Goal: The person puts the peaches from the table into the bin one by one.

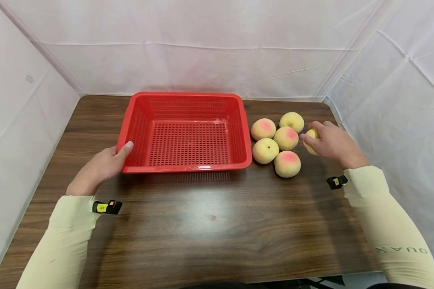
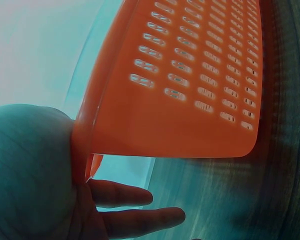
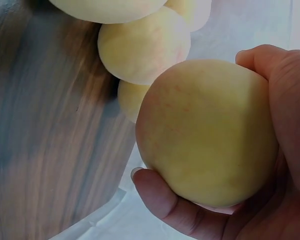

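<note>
In the head view my left hand [image 1: 103,166] grips the left rim of a red plastic basket [image 1: 184,167], thumb over the rim near its front corner. From the left wrist view, two fingers [image 2: 140,220] show below the rim, beside the perforated basket wall [image 2: 180,125]. At the right side of the table, my right hand [image 1: 335,142] holds a yellow peach [image 1: 312,133]. Thumb and fingers curl around this peach [image 3: 205,135] in the right wrist view. Several pink-and-yellow peaches [image 1: 286,138] lie clustered between the basket and my right hand.
The dark wood-grain table [image 1: 209,237] carries everything. White sheeting [image 1: 202,68] hangs behind the table and along both sides. The basket's slotted floor [image 1: 188,144] shows with nothing lying on it.
</note>
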The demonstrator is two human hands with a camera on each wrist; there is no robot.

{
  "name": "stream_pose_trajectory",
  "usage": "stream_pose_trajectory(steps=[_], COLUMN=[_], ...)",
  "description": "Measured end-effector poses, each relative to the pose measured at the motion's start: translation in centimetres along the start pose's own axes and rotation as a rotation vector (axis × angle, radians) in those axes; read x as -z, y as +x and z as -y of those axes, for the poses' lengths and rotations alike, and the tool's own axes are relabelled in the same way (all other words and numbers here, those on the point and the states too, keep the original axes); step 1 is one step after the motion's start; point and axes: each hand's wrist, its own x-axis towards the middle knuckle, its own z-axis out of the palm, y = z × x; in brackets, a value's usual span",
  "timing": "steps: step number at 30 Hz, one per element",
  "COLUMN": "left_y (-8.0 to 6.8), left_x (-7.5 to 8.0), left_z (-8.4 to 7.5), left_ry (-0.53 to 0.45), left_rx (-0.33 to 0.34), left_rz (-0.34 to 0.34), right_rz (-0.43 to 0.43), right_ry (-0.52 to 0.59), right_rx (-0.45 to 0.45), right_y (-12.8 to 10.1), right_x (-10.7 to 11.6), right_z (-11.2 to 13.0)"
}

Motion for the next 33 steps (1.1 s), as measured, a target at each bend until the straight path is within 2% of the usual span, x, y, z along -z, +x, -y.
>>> stream_pose_trajectory(steps=[13,33], left_y=[0.0,-0.1], left_x=[-0.1,-0.1], left_z=[0.0,-0.2], left_ry=[0.007,0.035], left_rx=[-0.008,-0.016], left_rz=[-0.007,-0.033], right_rz=[-0.053,-0.032], right_ry=[-0.007,-0.012], right_rx=[0.040,0.068], right_y=[0.5,1.2], right_x=[0.3,1.1], right_z=[0.9,2.3])
